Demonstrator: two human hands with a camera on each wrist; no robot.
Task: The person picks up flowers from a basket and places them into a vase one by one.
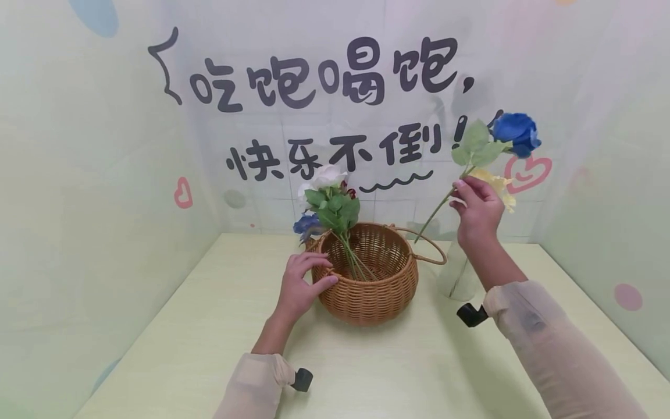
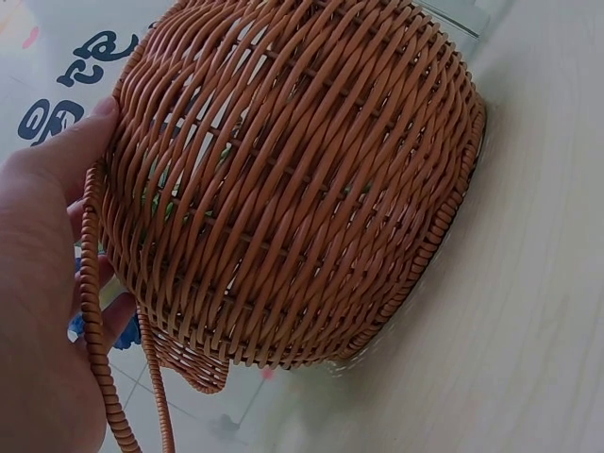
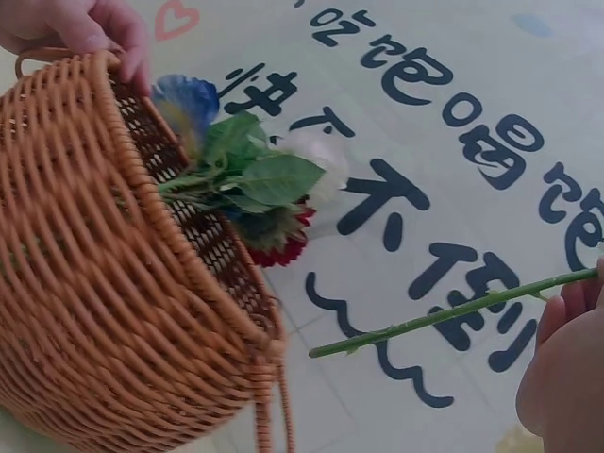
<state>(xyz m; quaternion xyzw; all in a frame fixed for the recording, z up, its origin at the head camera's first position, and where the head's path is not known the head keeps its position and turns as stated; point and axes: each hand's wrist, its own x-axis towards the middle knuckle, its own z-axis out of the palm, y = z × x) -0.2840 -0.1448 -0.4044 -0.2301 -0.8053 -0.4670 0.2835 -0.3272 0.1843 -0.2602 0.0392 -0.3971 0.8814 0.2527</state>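
A round brown wicker basket (image 1: 369,302) stands on the table, with several flower stems leaning out over its back left rim. Among them are a white flower (image 1: 331,176), a blue flower (image 1: 306,224) and a dark red flower (image 3: 283,238). My left hand (image 1: 300,285) grips the basket's left rim, thumb toward the front. Up and right of the basket, my right hand (image 1: 480,212) pinches the green stem of a blue rose (image 1: 517,135) between thumb and fingers. The rose's bare stem end (image 3: 377,335) points down toward the basket's right side, apart from it.
Behind my right forearm stands a clear vase (image 1: 455,279), partly hidden, with a yellow flower (image 1: 509,195) above it. A looped wicker handle (image 1: 434,262) sticks out at the basket's right. The pale table (image 1: 209,349) meets a wall with black lettering.
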